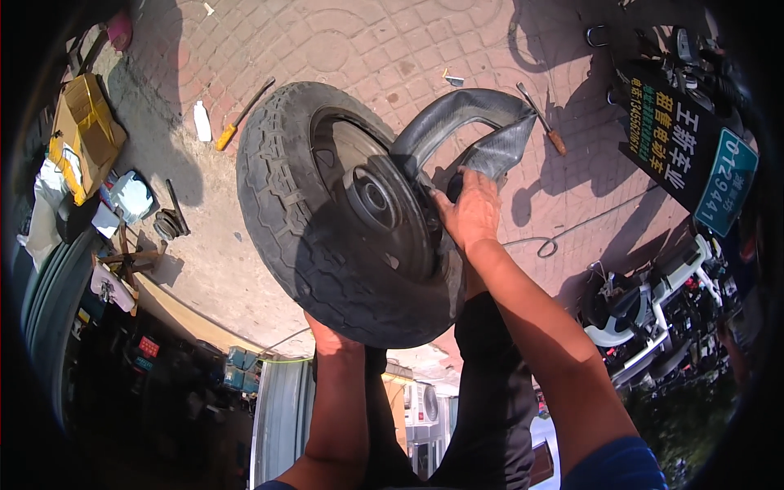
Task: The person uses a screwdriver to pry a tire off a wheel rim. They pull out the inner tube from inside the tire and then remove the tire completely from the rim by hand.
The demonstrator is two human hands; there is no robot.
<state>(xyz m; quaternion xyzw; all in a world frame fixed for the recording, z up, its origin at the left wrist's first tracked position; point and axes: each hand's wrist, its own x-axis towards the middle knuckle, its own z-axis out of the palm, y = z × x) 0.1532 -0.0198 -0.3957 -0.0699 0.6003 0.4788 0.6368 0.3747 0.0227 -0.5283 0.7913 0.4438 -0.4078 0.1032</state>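
A black scooter wheel with a chunky-tread tire stands tilted in front of my legs. From the far right side of its rim a black inner tube hangs out in a flattened, folded loop. My right hand is closed on the near end of that loop, close beside the rim; some of its fingertips are hidden. Against the near lower edge of the tire, my left hand holds it from beneath, its fingers out of sight behind the tread. Part of the tube lies hidden between tire and rim.
A yellow-handled tire lever or screwdriver and a white bottle lie left of the wheel. Another wooden-handled tool is at right, near a thin hose. Beyond stand a cardboard box, a sign board and parked scooters.
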